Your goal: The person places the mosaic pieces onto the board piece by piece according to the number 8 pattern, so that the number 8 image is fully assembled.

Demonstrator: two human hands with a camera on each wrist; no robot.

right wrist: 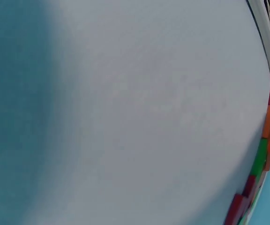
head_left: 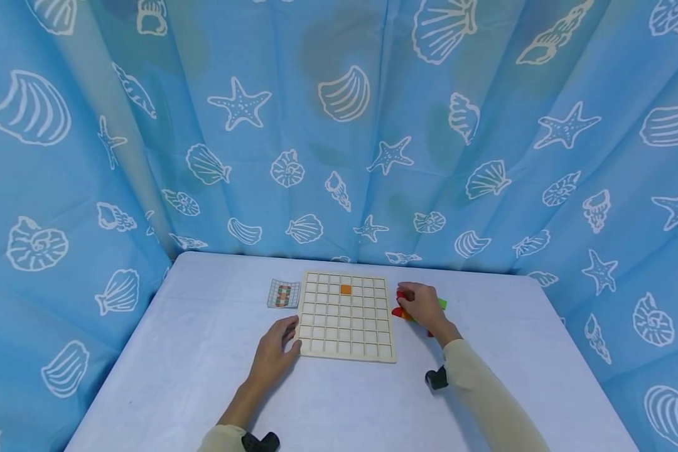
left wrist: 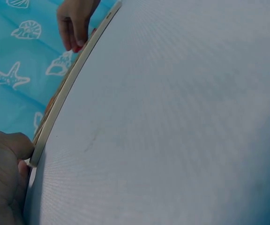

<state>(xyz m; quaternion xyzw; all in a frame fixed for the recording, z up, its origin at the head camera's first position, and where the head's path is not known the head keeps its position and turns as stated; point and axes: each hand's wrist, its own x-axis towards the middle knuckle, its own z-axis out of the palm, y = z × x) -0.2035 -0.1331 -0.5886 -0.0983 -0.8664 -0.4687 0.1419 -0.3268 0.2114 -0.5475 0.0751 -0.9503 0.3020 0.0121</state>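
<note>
My left hand [head_left: 273, 353] holds the lower left corner of a pale wooden grid board [head_left: 347, 360], thumb at the front edge and fingers along the left side. In the left wrist view the thumb [left wrist: 18, 145] lies right at that corner. One orange tile [head_left: 346, 289] sits in a square of the board's upper part. Right of the board, my right hand [head_left: 422, 306] pinches a small red tile [head_left: 400, 294]. Beneath and around that hand lie loose red, orange and green tiles, partly hidden by it; a green tile [right wrist: 259, 158] shows in the right wrist view.
A small card with a printed grid and a coloured pattern [head_left: 284, 294] lies left of the board. The table [head_left: 192, 326] has a white cover. Behind it hangs a blue curtain [head_left: 294, 207] with white shells and starfish.
</note>
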